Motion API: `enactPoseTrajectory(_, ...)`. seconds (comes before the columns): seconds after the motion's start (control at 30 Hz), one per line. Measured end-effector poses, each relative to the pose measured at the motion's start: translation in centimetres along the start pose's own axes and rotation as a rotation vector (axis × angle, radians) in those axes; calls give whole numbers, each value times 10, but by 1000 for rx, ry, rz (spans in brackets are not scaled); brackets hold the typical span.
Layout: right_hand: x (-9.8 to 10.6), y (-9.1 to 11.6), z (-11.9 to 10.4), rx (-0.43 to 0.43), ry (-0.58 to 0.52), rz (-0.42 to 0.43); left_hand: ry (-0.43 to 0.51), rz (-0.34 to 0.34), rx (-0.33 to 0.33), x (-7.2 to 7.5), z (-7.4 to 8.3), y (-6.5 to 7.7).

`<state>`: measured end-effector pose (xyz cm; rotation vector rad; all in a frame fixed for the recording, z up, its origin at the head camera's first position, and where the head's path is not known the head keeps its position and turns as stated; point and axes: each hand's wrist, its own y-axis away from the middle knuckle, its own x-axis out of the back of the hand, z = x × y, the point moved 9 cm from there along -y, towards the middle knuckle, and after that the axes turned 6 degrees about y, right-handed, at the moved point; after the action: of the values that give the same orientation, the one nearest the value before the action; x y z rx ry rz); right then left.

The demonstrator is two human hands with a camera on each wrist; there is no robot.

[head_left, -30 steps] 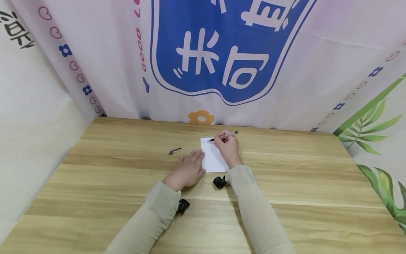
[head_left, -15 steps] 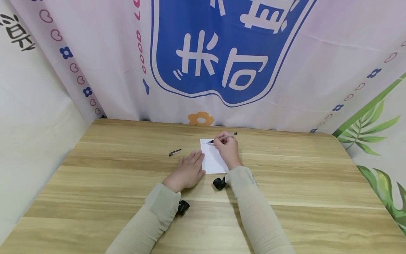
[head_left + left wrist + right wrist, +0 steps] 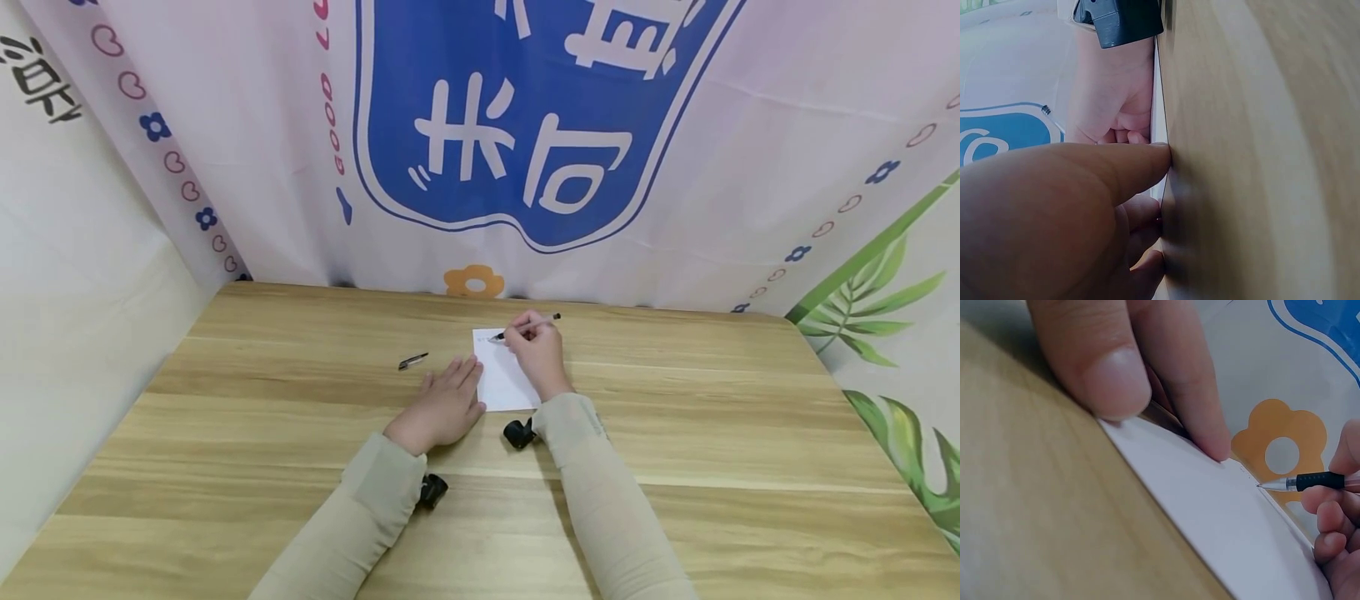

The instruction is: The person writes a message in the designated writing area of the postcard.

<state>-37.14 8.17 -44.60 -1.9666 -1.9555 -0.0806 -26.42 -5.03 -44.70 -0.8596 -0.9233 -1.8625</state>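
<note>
A small white sheet of paper (image 3: 504, 383) lies on the wooden table, with faint marks near its top left. My right hand (image 3: 542, 354) pinches a pen (image 3: 542, 322) with a black grip; in the right wrist view the tip of the pen (image 3: 1285, 483) is right at the paper's surface. Along the paper's left edge rests my left hand (image 3: 442, 404), fingers extended and thumb on the lower corner. Seen from the left wrist, the thumb (image 3: 1129, 165) presses down at the table surface, while the right hand (image 3: 1113, 94) shows behind it.
A pen cap (image 3: 413, 361) lies on the table (image 3: 300, 433) left of the paper. Black wrist cameras, one near the left cuff (image 3: 432, 491) and one near the right cuff (image 3: 517, 433), sit close above the wood. A printed curtain (image 3: 292, 150) hangs behind the table's far edge.
The pen tip stays near the paper's top left, where the row of small marks has grown slightly. The left hand keeps its place; the head view has shifted a little.
</note>
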Motion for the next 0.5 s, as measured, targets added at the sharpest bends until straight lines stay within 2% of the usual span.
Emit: enactPoseTrajectory(0.5, 2, -2, 2, -11, 34, 23, -3, -6, 2, -3, -3, -3)
